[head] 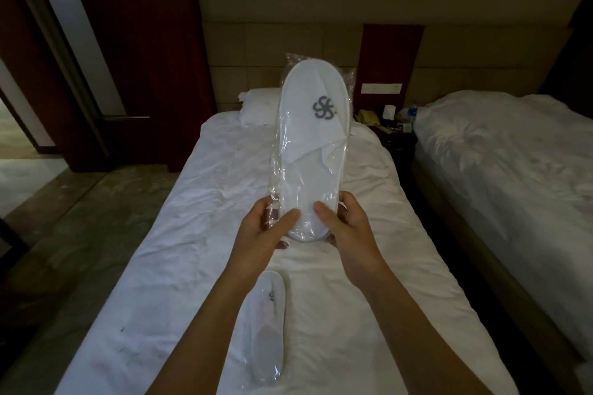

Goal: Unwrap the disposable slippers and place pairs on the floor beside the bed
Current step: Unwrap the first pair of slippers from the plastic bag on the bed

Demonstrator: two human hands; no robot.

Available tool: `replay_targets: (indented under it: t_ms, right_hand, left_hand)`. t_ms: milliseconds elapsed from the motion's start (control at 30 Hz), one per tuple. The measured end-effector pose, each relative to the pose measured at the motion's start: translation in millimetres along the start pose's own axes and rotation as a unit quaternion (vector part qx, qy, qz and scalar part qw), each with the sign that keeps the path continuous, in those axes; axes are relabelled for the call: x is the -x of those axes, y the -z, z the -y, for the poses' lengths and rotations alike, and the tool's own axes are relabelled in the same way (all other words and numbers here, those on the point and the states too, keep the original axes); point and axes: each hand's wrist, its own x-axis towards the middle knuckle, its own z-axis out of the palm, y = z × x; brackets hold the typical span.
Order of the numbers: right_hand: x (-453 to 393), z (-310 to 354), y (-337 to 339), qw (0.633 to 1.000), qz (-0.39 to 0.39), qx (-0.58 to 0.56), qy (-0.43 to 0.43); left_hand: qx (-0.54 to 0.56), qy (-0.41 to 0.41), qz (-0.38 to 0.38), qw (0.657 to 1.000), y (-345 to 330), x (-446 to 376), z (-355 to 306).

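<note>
Wrapped slipper pack [313, 151]: white disposable slippers, grey swirl logo on the toe cover, sealed in clear crinkled plastic. The film is loose and bunched at the top end and along the left edge. The pack is held upright in the air above the near bed [199, 234], toe end up, sole end down in the person's grip.

Second wrapped slipper pack [268, 327]: same white, same logo, also in plastic. It lies flat on the sheet of the near bed, between the two forearms, toe end pointing away from the person.

Left hand [260, 231]: fingers curled round the lower left edge of the held pack, thumb pressed flat on the front face. Right hand [348, 224]: gripping the lower right edge, thumb on the front, fingers behind. The thumbs lie close together but do not touch.

Room: the near bed has a rumpled white sheet and a pillow [260, 107] at the headboard end. Bare floor [80, 234] runs along its left side up to a dark wooden door frame. On the right a narrow dark gap separates it from a second bed [500, 163]. A nightstand [396, 133] at the head of the gap carries a phone, a paper roll and a bottle.
</note>
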Motion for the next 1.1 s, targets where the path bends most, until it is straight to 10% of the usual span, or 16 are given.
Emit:
replay_targets:
  t_ms: [333, 567, 700, 1100]
  right_hand:
    - [-2, 0, 1, 0.999, -0.028, 0.013, 0.043]
    - [-2, -2, 1, 0.997, -0.047, 0.020, 0.063]
    - [-2, -2, 0, 0.996, -0.050, 0.009, 0.068]
    - [-6, -7, -5, 0.995, -0.044, 0.047, 0.076]
  left_hand:
    - [0.063, 0.034, -0.019, 0.997, -2, 4, 9]
    - [-0.234, -0.179, -0.235, 0.926, -16, 13, 11]
    - [-0.151, -0.080, -0.298, 0.939, -20, 13, 4]
    - [-0.191, 0.005, -0.191, 0.963, -42, 14, 4]
